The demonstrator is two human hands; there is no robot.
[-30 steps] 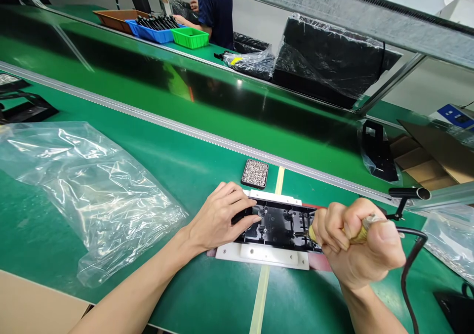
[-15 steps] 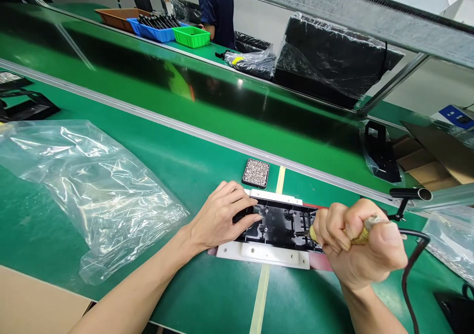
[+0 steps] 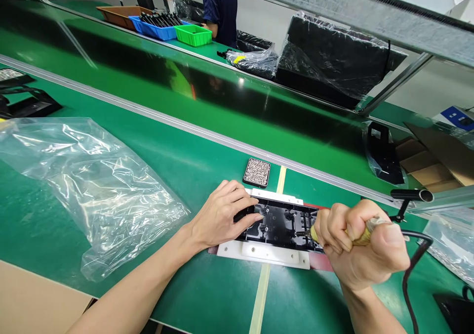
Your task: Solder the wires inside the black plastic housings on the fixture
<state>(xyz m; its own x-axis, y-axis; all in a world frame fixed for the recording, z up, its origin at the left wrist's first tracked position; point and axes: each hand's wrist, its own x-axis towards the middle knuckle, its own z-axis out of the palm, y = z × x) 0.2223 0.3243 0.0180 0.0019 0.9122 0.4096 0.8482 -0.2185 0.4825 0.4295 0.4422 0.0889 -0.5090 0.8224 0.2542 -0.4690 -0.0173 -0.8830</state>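
A black plastic housing [image 3: 277, 225] lies open side up between white fixture blocks [image 3: 264, 255], its posts and ribs showing. Over its left end is my left hand [image 3: 225, 213], fingers curved and thumb inside, holding the housing. My right hand [image 3: 365, 242] is wrapped round a corded soldering iron with a yellow grip [image 3: 314, 233], thumb over its rear end. The iron's thin metal tip points left and reaches down to a post in the housing; the exact contact is too small to make out. Just behind the fixture stands a square black tray of small metal pieces [image 3: 256, 172].
A clear plastic bag [image 3: 111, 190] covers much of the left bench. At right are a black tube holder [image 3: 412, 195], the iron's cable [image 3: 405, 279] and another bag [image 3: 452, 240]. Beyond the metal rail, a person [image 3: 220, 13] stands near coloured bins [image 3: 194, 35].
Both hands, the soldering iron and the housing look the same as before. Only the view has shifted very slightly.
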